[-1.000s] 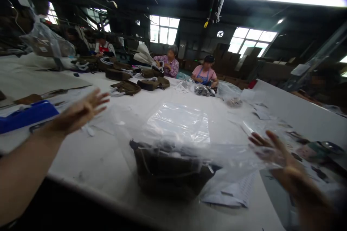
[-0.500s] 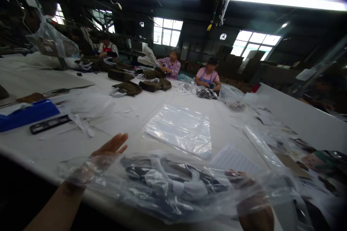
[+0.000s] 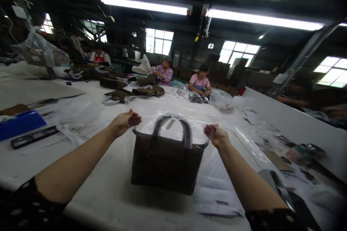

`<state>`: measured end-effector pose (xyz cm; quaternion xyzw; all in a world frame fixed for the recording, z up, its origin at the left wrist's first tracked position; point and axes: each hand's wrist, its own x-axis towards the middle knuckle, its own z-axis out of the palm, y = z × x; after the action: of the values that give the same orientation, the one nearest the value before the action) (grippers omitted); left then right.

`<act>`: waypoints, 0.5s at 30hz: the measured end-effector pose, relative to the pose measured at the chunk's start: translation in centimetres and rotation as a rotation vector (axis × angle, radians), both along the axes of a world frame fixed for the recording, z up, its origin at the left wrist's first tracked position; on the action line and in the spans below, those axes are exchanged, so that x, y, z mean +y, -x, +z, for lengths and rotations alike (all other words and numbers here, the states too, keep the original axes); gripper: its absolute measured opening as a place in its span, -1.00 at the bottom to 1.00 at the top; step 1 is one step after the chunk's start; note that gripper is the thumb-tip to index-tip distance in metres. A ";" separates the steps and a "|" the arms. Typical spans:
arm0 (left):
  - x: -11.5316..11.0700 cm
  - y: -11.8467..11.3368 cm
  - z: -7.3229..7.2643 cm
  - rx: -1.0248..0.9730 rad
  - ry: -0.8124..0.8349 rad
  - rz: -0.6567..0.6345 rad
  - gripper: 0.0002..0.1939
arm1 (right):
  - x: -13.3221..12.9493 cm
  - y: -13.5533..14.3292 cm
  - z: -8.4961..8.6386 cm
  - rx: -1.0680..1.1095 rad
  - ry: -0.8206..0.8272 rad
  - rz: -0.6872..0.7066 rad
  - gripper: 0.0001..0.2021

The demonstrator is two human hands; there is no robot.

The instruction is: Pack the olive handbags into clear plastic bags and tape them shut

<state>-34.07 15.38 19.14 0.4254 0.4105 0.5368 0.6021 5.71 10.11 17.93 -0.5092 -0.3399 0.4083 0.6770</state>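
Note:
A dark handbag (image 3: 166, 162) with two grey-wrapped handles (image 3: 187, 131) hangs upright inside a clear plastic bag (image 3: 143, 124), just above the table in front of me. At the plastic bag's upper left, my left hand (image 3: 125, 122) pinches its edge with closed fingers. On the opposite side, my right hand (image 3: 217, 135) is closed on the plastic bag too. Neither hand touches the handbag itself. Behind the clear film, the stack of flat plastic bags is mostly hidden. Printed paper (image 3: 217, 166) and a white folded piece (image 3: 214, 195) lie right of the handbag.
The white table (image 3: 100, 187) spreads around me. To the left are a blue holder (image 3: 21, 125) and a black strip (image 3: 35, 137). Several brown bags (image 3: 119, 95) lie farther back, before co-workers (image 3: 200, 81). A jar (image 3: 305, 153) and scraps sit right, beside a white partition (image 3: 295, 115).
The plastic-wrapped handbag has gone from lying low across my forearms to hanging upright. My left hand, open before, has closed on the plastic; my right hand has moved up and left.

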 end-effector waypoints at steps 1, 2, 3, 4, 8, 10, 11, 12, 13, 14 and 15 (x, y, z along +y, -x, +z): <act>0.3 0.3 1.1 0.021 -0.050 -0.033 -0.74 | 0.5 -0.7 0.7 -0.011 -0.031 0.011 -0.66; 0.1 0.7 2.0 0.052 -0.097 -0.079 -0.76 | 0.5 -1.4 1.2 -0.030 -0.064 0.035 -0.65; -0.4 1.3 2.5 0.092 -0.129 -0.136 -0.78 | -0.1 -2.0 1.2 -0.058 -0.092 0.072 -0.65; -1.2 1.8 2.5 0.167 -0.157 -0.223 -0.81 | -0.9 -2.4 0.7 -0.095 -0.105 0.124 -0.66; -5.4 2.7 -3.1 0.560 -0.183 -0.718 -0.78 | -5.8 -1.8 -5.8 -0.287 0.026 0.414 -0.64; -7.3 2.5 -7.6 0.664 -0.138 -0.887 -0.69 | -7.9 -0.6 -10.4 -0.355 0.121 0.541 -0.57; -8.1 2.4 -9.6 0.677 -0.096 -0.916 -0.67 | -8.7 0.0 -12.5 -0.375 0.154 0.584 -0.53; -8.8 2.3 -11.2 0.688 -0.058 -0.932 -0.65 | -9.4 0.5 -14.2 -0.387 0.178 0.608 -0.50; -9.3 2.4 -12.4 0.693 -0.018 -0.937 -0.64 | -9.9 0.8 -15.6 -0.392 0.192 0.618 -0.48; -9.7 2.5 -13.1 0.697 0.018 -0.929 -0.63 | -10.3 1.0 -16.6 -0.393 0.199 0.622 -0.46; -10.0 2.6 -13.5 0.712 0.042 -0.920 -0.63 | -10.6 1.1 -17.2 -0.390 0.201 0.624 -0.45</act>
<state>-36.71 5.42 5.68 0.7022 0.3710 0.0357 0.6066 4.62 -0.49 0.69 -0.5133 -0.5594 0.5216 0.3892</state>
